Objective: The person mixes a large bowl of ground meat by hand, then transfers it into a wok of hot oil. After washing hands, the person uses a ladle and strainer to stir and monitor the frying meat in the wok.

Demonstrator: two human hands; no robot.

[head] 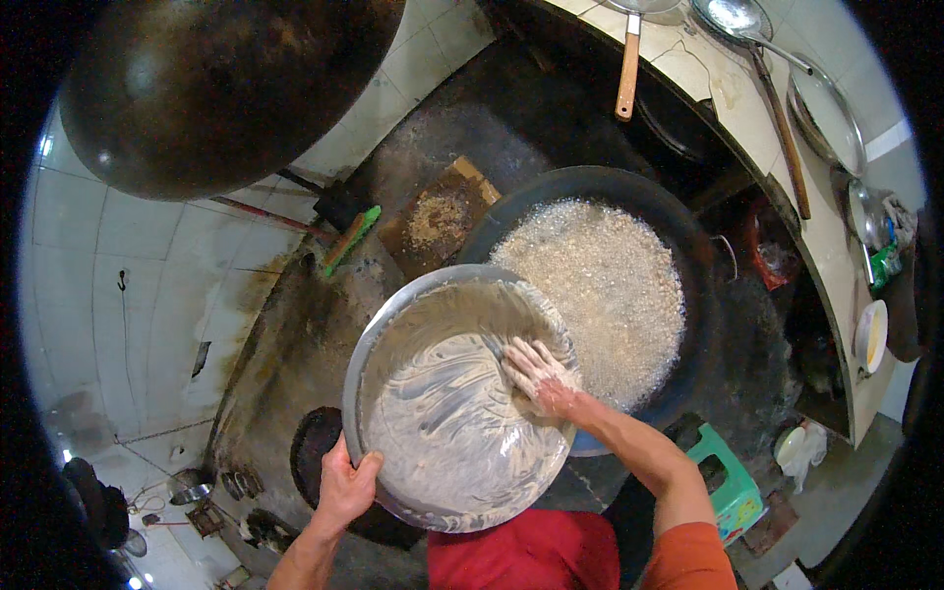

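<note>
My left hand [345,483] grips the near-left rim of a wide metal basin [353,398], thumb over the edge. A thin coat of pale, wet batter [442,420] covers its floor and wall, with streaks of bare metal showing through. Inside the basin, my right hand [542,377] lies along the right wall with its fingers slightly apart. Batter smears its fingers and knuckles, and I see nothing held in it. The basin overlaps a large dark wok [697,258], where pale brown pieces [590,295] bubble under foam.
A green-bristled brush [352,241] and a crumb-covered board [442,214] lie left of the wok. A huge dark pan [236,88] stands at upper left. The tiled ledge [752,96] carries a wooden-handled strainer [627,74] and ladles. A green plastic stool [726,483] stands at lower right.
</note>
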